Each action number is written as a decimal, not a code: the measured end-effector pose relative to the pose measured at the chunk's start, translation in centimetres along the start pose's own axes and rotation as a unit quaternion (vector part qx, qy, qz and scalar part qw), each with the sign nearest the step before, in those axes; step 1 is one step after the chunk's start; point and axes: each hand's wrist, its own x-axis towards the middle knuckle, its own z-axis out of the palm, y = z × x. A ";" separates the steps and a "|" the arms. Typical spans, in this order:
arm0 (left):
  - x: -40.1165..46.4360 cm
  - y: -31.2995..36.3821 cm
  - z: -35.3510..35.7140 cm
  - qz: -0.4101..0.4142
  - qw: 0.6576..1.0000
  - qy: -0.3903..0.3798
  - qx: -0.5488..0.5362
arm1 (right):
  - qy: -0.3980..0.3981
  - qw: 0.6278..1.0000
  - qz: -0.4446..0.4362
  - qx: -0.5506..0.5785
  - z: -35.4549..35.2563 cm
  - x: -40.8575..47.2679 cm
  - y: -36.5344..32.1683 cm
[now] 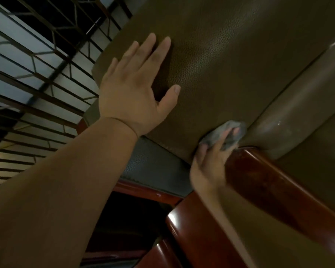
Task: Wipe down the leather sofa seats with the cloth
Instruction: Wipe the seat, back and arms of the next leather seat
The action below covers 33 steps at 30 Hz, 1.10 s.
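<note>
The fingers (155, 49) of the left hand (132, 89) lie straight and spread, flat against the brown leather cushion (230, 64), thumb splayed toward the right; the palm presses near the cushion's left edge and the bare forearm runs down to the lower left corner of the view. The right hand (209, 167) is motion-blurred, so its outline is soft, but its fingers (223, 138) show curled over a grey cloth (226, 136), gripping it (how far the thumb wraps round cannot be told). The cloth is bunched into a wad, partly hidden under those fingers, and sits at the lower right corner of the cushion, in the crease where it meets a rounded leather roll (298, 105). That roll's long axis slants from lower left to upper right, and its far end is cut off by the frame edge. A glossy red-brown wooden armrest (278, 188) touches the right hand's side and hides its wrist. Behind the cushion's left edge stands a dark metal window grille (37, 78).
</note>
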 end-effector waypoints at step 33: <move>-0.6 2.4 0.1 -0.066 0.995 0.016 0.071 | 0.051 0.995 -0.076 -0.028 -18.1 10.2 7.4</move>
